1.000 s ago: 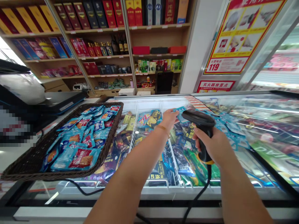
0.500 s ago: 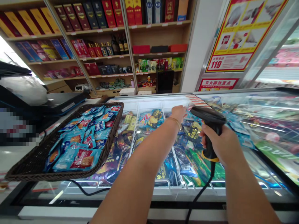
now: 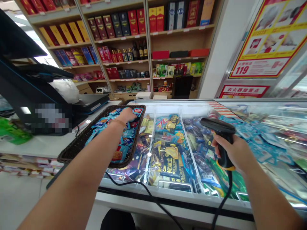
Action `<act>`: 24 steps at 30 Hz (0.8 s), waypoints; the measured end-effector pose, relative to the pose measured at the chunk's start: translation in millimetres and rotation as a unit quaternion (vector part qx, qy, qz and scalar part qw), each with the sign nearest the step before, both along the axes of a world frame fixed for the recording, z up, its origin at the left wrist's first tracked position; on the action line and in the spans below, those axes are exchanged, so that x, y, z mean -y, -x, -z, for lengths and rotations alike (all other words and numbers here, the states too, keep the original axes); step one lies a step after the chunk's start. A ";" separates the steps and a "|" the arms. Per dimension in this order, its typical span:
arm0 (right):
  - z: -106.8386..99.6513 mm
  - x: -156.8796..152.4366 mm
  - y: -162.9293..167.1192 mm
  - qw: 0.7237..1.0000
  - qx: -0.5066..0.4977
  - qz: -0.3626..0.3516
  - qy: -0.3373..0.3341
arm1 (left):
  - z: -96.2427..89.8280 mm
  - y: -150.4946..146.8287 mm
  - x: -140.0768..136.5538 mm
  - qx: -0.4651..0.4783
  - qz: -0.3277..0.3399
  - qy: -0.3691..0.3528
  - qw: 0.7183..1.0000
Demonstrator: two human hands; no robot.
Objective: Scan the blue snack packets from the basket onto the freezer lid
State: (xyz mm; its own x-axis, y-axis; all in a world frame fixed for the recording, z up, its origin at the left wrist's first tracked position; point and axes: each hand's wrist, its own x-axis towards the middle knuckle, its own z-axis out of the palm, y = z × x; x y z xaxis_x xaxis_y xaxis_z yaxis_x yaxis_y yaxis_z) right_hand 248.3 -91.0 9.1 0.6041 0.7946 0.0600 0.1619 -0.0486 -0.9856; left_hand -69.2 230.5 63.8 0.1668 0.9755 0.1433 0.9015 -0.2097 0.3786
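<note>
My left hand (image 3: 127, 115), a bangle on its wrist, reaches into a dark wicker basket (image 3: 66, 156) at the left. Small blue and red snack packets (image 3: 129, 133) fill the basket. The hand touches packets near the far right corner, and its fingertips are hidden, so a grip on one cannot be made out. On the right, my right hand (image 3: 236, 150) is wrapped round the handle of a black barcode scanner (image 3: 218, 125), its head pointing left. The scanner hangs over the freezer. Further right, many blue packets (image 3: 263, 140) lie spread on the freezer's glass.
Below is a chest freezer with bagged ice creams (image 3: 171, 161) and white wire dividers (image 3: 192, 153). A black cable (image 3: 144, 185) runs across its front edge. A checkout machine (image 3: 35, 86) and scale (image 3: 93, 103) stand left. Shelves of boxes (image 3: 117, 25) line the back.
My left hand has moved left from above the freezer, near the scanner, into the basket. My right hand still holds the scanner. The view has turned left.
</note>
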 end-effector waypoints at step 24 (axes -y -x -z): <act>-3.8 -1.3 2.6 0.998 -0.038 -0.037 -0.025 | 11.8 -170.0 122.1 0.659 0.104 0.196 0.719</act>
State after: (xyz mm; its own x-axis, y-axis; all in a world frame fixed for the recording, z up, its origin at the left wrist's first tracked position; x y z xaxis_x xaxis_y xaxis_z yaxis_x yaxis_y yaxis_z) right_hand 245.7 -89.6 12.9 0.5490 0.8339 0.0569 0.0872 0.0106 -0.9961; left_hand 100.8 108.4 52.0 0.2857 0.9578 0.0321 -0.3295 0.0667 0.9418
